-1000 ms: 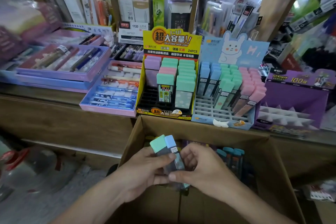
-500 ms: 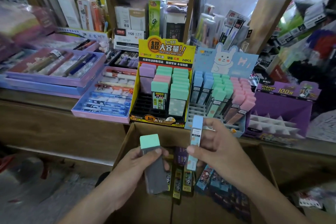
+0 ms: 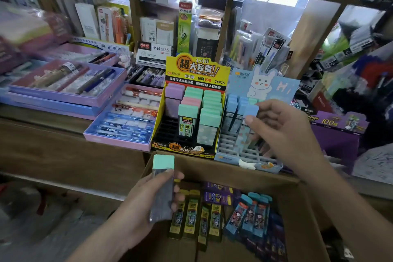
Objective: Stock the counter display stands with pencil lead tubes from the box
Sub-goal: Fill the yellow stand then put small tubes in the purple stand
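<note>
Yellow stand [image 3: 197, 70] and blue stand [image 3: 230, 141] are part-filled, the box [image 3: 223, 168] holds more; the right hand [image 3: 285, 134] pinches a blue tube [image 3: 250, 111], the left hand [image 3: 138, 215] grips a green tube [image 3: 162, 189]

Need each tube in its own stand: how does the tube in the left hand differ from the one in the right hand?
The left hand grips a green-capped tube; the right hand a blue-capped tube. The green-capped tube is wide and dark grey, the blue-capped tube slim and pale patterned. The green-capped tube is low by the box, the blue-capped tube up at the blue stand. Both point cap up.
</note>
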Tool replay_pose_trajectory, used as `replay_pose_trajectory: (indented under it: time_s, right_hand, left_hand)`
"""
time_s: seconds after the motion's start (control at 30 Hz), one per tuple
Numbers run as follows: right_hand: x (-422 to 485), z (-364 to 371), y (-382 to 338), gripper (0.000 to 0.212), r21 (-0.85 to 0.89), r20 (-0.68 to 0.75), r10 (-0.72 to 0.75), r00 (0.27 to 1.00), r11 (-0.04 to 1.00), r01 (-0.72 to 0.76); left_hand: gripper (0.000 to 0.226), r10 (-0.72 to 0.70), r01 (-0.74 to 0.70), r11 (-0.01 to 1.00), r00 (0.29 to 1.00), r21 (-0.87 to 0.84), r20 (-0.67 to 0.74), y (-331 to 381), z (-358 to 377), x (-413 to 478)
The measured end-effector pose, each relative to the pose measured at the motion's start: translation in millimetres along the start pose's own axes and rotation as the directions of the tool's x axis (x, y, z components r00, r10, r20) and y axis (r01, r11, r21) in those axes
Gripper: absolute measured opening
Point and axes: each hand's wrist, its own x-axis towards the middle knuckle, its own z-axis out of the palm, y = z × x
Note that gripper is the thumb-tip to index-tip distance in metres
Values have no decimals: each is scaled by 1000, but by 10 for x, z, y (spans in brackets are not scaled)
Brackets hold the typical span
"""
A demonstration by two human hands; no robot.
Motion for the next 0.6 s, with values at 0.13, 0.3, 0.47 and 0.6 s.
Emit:
replay_pose_trajectory:
  time_s: [0.13, 0.3, 0.47, 0.6]
  right_hand:
    - [305, -7, 9, 16, -138, 9, -42, 999, 990, 42]
    - [553, -6, 121, 10, -279, 52, -44, 998, 959, 57]
    - [614, 6, 241, 11, -387, 106, -21, 994, 920, 61]
    - [614, -11, 273, 10, -422, 102, -33, 994, 903, 73]
  left_hand:
    - [57, -10, 9, 1000, 999, 23, 39, -49, -127, 93]
    - [66, -83, 82, 996, 995, 24, 46, -146, -272, 257]
    - [66, -115, 111, 992, 990, 52, 82, -211, -372, 346]
    - [65, -112, 106, 992, 990, 70, 84, -225, -377, 360]
